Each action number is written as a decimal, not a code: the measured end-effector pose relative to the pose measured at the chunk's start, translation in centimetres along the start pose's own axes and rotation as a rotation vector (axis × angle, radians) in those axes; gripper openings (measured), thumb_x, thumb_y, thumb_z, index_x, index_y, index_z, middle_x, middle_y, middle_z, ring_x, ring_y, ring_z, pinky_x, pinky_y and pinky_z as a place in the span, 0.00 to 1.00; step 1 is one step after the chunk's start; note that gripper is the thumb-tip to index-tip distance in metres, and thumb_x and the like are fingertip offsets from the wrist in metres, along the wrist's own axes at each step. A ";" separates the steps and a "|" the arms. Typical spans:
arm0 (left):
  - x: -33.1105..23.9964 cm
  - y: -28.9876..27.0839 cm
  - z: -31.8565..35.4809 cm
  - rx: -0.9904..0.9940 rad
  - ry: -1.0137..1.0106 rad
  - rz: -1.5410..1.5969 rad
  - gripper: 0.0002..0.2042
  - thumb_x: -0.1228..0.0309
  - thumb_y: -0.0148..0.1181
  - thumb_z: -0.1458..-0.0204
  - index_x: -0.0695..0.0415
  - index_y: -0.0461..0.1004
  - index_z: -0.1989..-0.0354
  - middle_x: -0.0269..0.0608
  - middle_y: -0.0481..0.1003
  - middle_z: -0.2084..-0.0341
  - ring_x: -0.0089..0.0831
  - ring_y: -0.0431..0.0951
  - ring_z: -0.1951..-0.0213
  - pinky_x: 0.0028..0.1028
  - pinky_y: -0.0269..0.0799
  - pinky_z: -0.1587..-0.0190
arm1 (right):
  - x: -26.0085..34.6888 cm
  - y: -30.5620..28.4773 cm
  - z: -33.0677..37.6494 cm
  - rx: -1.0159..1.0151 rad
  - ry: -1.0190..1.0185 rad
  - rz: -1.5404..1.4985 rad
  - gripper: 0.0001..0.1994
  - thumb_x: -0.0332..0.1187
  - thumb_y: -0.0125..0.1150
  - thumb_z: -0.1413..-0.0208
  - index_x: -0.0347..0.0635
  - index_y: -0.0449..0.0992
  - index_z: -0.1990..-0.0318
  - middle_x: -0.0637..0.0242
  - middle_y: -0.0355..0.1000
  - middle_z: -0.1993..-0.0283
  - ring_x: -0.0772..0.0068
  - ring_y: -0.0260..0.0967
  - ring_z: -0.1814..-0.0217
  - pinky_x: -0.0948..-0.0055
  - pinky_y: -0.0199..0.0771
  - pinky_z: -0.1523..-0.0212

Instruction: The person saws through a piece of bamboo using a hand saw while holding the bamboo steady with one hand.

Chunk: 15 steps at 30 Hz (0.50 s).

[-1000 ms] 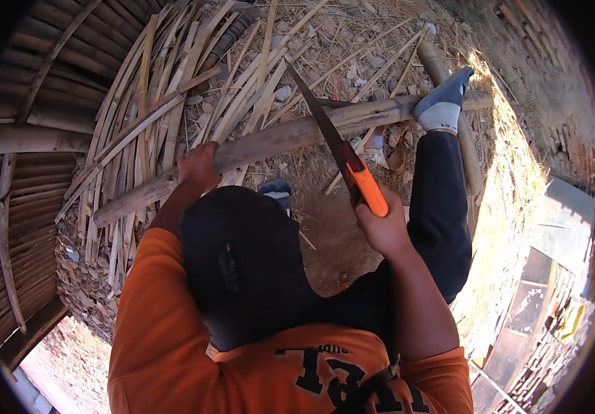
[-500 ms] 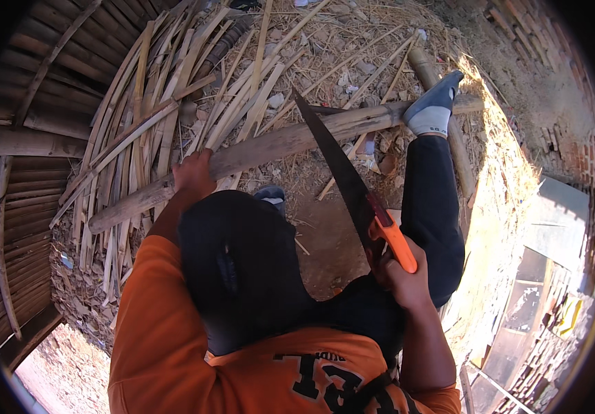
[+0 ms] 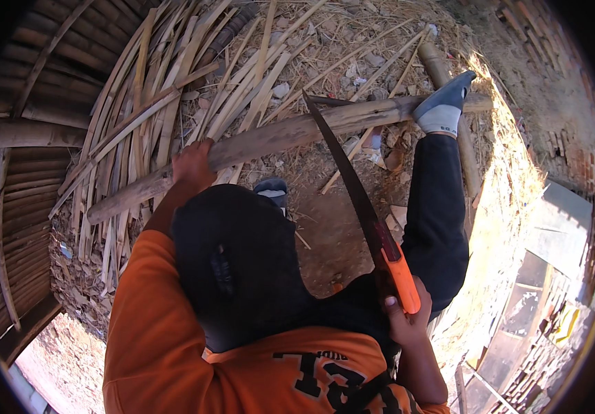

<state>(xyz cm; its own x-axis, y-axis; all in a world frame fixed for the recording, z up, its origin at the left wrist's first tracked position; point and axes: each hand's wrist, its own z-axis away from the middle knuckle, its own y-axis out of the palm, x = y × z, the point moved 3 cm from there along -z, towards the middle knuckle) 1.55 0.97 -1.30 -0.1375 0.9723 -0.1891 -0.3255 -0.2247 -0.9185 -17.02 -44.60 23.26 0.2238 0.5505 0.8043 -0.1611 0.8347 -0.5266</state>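
Crosswise, the pole (image 3: 273,142) lies beneath the left hand (image 3: 194,165), beyond the right hand (image 3: 411,323).

I get orange saw handle (image 3: 402,279), dark saw blade (image 3: 347,165), grey-brown pole (image 3: 266,144), orange shirt (image 3: 154,310) with black lettering (image 3: 305,376), blue-grey-and-white shoe (image 3: 443,109).

The beam (image 3: 270,143) lies over a heap of strips (image 3: 142,103) at its left end and over a pole (image 3: 472,162) at its right end. On the beam, the left hand (image 3: 194,165) is left of its middle and the right shoe (image 3: 443,109) near its right end. The saw (image 3: 352,176) crosses over the beam's middle, with the right hand (image 3: 411,321) and left shoe (image 3: 272,188) both on the near side.
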 end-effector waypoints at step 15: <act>0.0 0.6 -0.7 0.046 -0.026 -0.024 0.40 0.65 0.75 0.60 0.45 0.68 0.32 0.43 0.75 0.41 0.47 0.73 0.35 0.56 0.66 0.35 | 6.7 -1.0 0.2 -0.013 0.111 0.044 0.12 0.29 0.67 0.45 0.33 0.79 0.56 0.64 0.77 0.70 0.74 0.73 0.70 0.72 0.72 0.65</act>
<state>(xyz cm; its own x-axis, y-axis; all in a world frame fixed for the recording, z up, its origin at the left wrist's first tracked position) 2.05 0.88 -2.09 -0.1535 0.9754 -0.1580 -0.3713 -0.2051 -0.9056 -15.54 -41.75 29.23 0.3220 0.5836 0.7454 -0.1604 0.8096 -0.5646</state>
